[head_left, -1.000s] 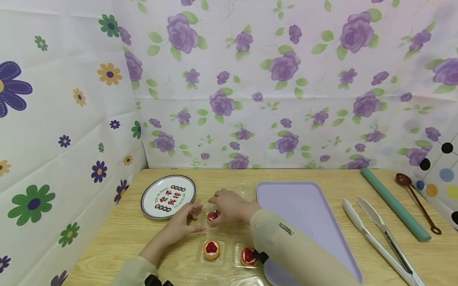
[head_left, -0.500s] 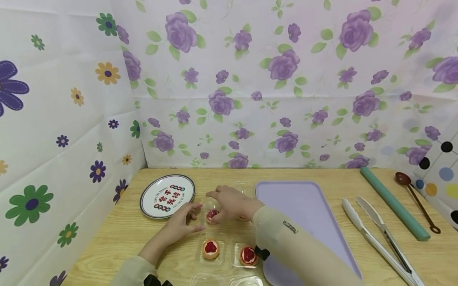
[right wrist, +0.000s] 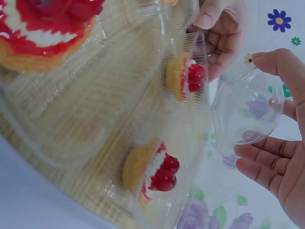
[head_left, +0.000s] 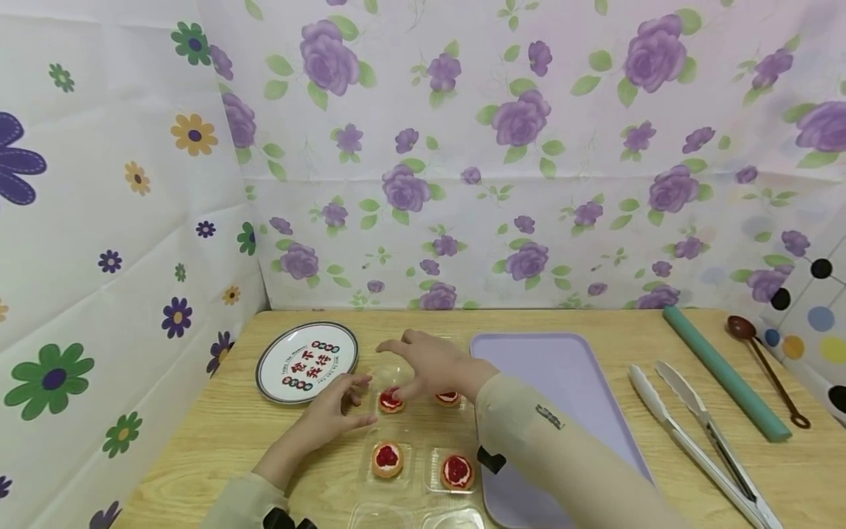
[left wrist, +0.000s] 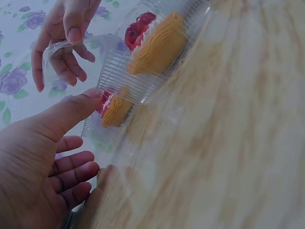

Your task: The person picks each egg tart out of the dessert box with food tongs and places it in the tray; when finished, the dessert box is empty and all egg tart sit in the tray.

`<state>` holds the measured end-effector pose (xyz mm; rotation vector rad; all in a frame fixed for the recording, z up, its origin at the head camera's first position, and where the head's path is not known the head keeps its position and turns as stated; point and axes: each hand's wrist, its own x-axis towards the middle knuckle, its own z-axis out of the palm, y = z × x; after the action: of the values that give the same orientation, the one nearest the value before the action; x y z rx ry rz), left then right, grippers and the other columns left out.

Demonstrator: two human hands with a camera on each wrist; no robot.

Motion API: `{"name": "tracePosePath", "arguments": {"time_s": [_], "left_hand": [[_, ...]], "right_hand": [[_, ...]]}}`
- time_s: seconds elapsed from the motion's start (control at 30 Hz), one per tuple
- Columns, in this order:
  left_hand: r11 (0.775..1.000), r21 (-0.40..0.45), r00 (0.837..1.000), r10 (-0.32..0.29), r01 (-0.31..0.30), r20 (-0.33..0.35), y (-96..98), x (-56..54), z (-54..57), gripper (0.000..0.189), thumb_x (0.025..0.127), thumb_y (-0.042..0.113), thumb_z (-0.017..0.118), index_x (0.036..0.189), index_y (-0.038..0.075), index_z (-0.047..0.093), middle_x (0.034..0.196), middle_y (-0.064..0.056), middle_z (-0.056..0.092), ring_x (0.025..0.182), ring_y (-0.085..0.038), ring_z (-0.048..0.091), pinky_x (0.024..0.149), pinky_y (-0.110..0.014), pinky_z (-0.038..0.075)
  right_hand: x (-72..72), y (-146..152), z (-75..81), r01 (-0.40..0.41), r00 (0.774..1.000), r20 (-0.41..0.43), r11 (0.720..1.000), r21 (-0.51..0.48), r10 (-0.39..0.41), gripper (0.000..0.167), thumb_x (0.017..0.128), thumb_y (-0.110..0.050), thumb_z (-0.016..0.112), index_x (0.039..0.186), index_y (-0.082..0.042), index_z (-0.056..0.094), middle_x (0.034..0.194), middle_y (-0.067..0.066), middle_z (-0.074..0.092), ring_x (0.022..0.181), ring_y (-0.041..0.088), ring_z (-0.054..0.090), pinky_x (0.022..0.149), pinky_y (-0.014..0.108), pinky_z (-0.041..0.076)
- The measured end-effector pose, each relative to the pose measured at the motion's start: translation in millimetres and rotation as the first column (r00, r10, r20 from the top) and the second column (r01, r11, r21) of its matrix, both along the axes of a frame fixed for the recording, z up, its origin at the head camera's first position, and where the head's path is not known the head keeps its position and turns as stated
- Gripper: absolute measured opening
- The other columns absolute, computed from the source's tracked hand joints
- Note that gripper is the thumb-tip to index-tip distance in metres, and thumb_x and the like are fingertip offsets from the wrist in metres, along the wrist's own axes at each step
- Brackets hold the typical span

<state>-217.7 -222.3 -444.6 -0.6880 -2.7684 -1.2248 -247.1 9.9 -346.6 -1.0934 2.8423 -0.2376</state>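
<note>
Cupping clear dome (right wrist: 245,112), right grip (head_left: 429,365); red-topped tart (head_left: 390,403) below, left grip (head_left: 330,411) beside

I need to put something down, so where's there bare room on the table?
Bare: the lilac tray beyond the right sleeve, and the table between the plate, the left sleeve and its left edge. Crowded: the middle, with the tarts, clear containers, left hand and right hand.

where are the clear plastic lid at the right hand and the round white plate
Domed clear plastic lid (right wrist: 248,109): right wrist view, middle of dome.
Round white plate (head_left: 307,363): head view, printed centre.
</note>
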Motion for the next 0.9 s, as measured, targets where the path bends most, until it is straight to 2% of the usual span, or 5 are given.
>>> {"name": "tracePosePath", "arguments": {"time_s": [0.17, 0.37, 0.5, 0.73, 0.9], "left_hand": [[1.000, -0.013, 0.999, 0.020, -0.020, 0.045, -1.0, 2.1, 3.5, 0.066, 0.077, 0.033, 0.080, 0.131, 0.005, 0.052, 0.119, -0.009, 0.058, 0.094, -0.015, 0.055, 0.079, -0.023, 0.049], [0.998, -0.049, 0.999, 0.026, -0.025, 0.033, -3.1, 2.5, 6.2, 0.066, 0.077, 0.034, 0.079, 0.131, 0.006, 0.053, 0.118, -0.009, 0.058, 0.095, -0.016, 0.056, 0.081, -0.026, 0.050], [0.997, -0.064, 0.999, 0.036, -0.033, 0.039, -4.1, 1.5, 8.8, 0.067, 0.076, 0.034, 0.080, 0.132, 0.008, 0.053, 0.115, -0.007, 0.058, 0.096, -0.015, 0.055, 0.082, -0.027, 0.050], [0.989, -0.131, 0.997, 0.071, -0.069, 0.011, 2.1, 3.4, 28.8, 0.068, 0.078, 0.034, 0.079, 0.136, 0.012, 0.050, 0.125, -0.008, 0.055, 0.102, -0.020, 0.053, 0.084, -0.035, 0.049], [0.995, -0.097, 0.999, 0.033, -0.036, -0.029, 12.6, 0.1, 43.0, 0.068, 0.079, 0.031, 0.078, 0.137, 0.011, 0.049, 0.129, -0.011, 0.053, 0.108, -0.025, 0.055, 0.088, -0.044, 0.051]], "right_hand": [[1.4, 3.4, 7.4, 0.006, 1.000, -0.022, 1.000, -0.013, -0.006, 0.074, 0.080, -0.050, 0.070, 0.143, -0.029, 0.038, 0.131, 0.005, 0.054, 0.112, 0.022, 0.059, 0.091, 0.040, 0.054], [3.4, 8.6, 15.6, 0.006, 0.998, -0.059, 0.999, -0.050, -0.009, 0.076, 0.078, -0.050, 0.072, 0.142, -0.024, 0.039, 0.129, 0.006, 0.056, 0.113, 0.023, 0.059, 0.094, 0.040, 0.052], [5.0, 13.1, 20.4, 0.022, 0.999, -0.047, 0.997, -0.078, -0.026, 0.078, 0.078, -0.049, 0.073, 0.143, -0.023, 0.039, 0.134, 0.007, 0.054, 0.118, 0.025, 0.057, 0.098, 0.043, 0.050], [5.5, 24.2, 20.2, 0.036, 0.999, -0.022, 0.986, -0.161, -0.040, 0.079, 0.078, -0.045, 0.074, 0.143, -0.019, 0.038, 0.134, 0.008, 0.056, 0.123, 0.026, 0.054, 0.102, 0.045, 0.047], [7.6, 31.5, 18.5, 0.051, 0.998, -0.010, 0.975, -0.218, -0.055, 0.079, 0.078, -0.045, 0.074, 0.143, -0.017, 0.038, 0.132, 0.005, 0.058, 0.120, 0.024, 0.056, 0.101, 0.044, 0.048]]}}
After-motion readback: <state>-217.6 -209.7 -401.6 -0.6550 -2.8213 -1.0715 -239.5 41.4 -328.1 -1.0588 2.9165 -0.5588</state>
